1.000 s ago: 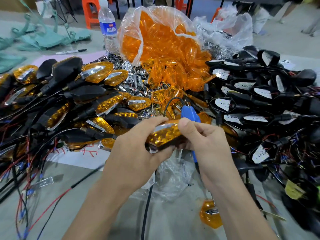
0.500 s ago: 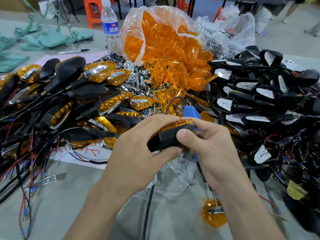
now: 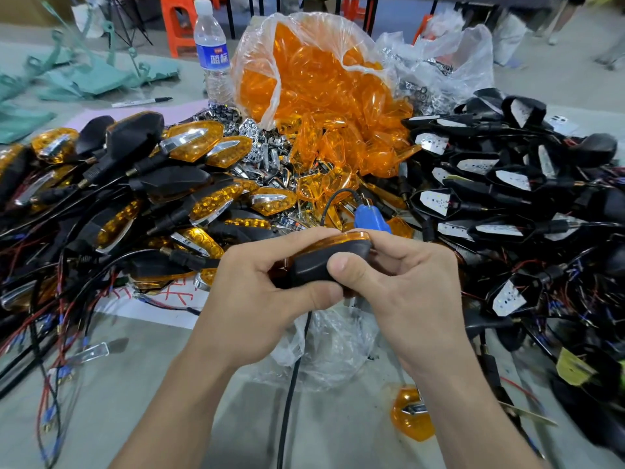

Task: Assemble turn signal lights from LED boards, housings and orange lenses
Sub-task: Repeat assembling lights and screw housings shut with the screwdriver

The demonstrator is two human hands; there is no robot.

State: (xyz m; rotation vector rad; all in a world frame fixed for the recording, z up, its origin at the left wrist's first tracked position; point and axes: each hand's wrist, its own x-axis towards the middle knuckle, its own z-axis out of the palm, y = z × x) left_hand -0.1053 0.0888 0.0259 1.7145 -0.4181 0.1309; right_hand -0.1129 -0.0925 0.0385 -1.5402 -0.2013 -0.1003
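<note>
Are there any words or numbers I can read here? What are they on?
Nothing here is clear enough to quote.
Water bottle label: white characters on blue, too blurred to read.
White paper: red handwriting, partly hidden under the pile, unreadable.

the light you're holding is black on its shell with an orange rim along the top. a bright blue tool handle pokes up behind it. your clear bag glows with orange lenses. the black housings carry white boards speckled with dark dots. the finished lights show orange and chrome. the bottle wears a blue label, and the wires run red and black.
</note>
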